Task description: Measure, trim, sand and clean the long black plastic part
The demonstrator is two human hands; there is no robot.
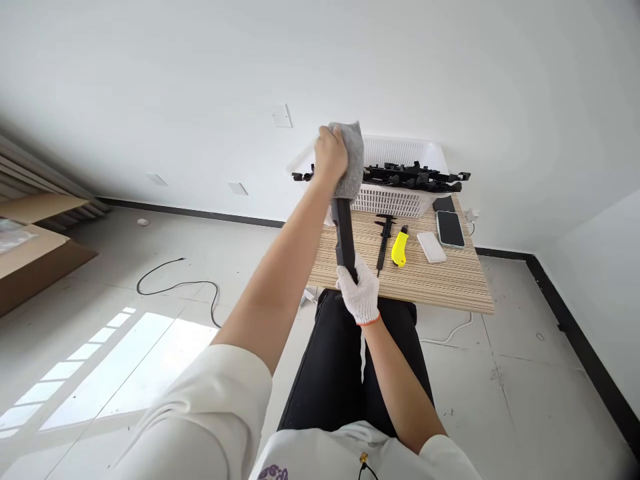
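A: The black bar [344, 233] — where do you have it?

B: You hold it upright above the near edge of the table [440, 283], over your lap. Your right hand [361, 293], in a white glove, is closed around its lower end. Your left hand [329, 155], bare, presses a grey cloth [353, 157] around its top end.

A: And the basket [400, 197]?

B: The white, slotted basket stands at the far side of the table against the wall, filled with black parts [410, 177] that poke out over its rim on both sides.

A: How does the bar look?

B: Long, straight, matt black, narrow; its top is hidden under the cloth.
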